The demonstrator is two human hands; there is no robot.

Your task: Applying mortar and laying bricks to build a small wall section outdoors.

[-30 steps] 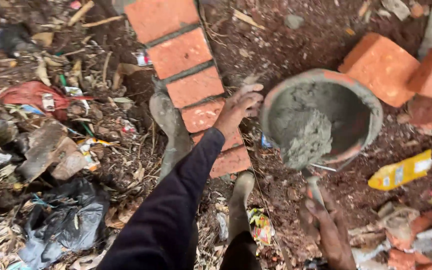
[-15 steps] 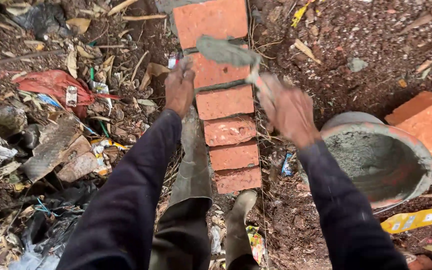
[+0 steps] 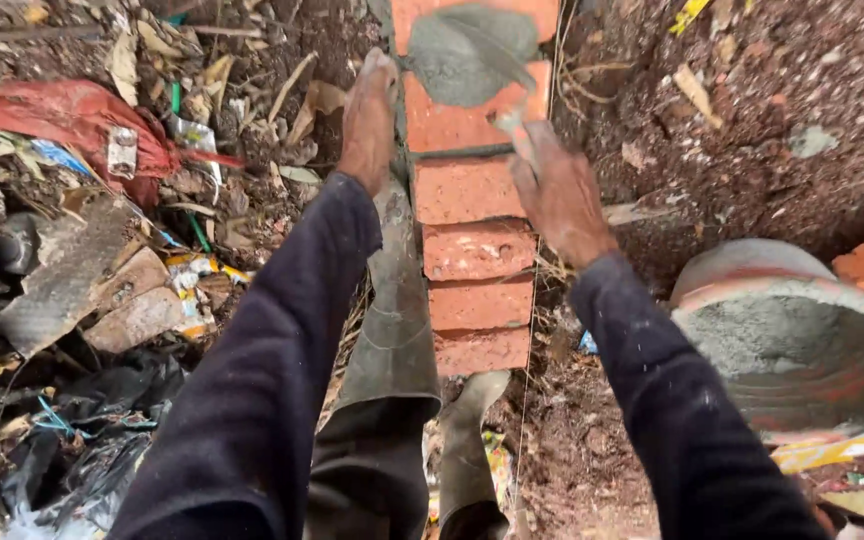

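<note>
Right hand (image 3: pixel 557 190) grips a steel trowel (image 3: pixel 492 50) loaded with grey mortar (image 3: pixel 457 60) – over the red brick row (image 3: pixel 472 250). Left hand (image 3: pixel 367 120) lies flat and open against the row's left edge – holding nothing.

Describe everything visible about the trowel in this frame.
The trowel has a flat, pointed metal blade coated in wet grey mortar. It lies blade-down on the upper bricks of the brick row, tip pointing right. The right hand grips its handle, which is mostly hidden. The left hand rests beside the bricks, apart from it.

A mortar pan (image 3: pixel 802 340) sits right of the brick row (image 3: pixel 472 250); litter (image 3: pixel 102 200) lies left.
</note>
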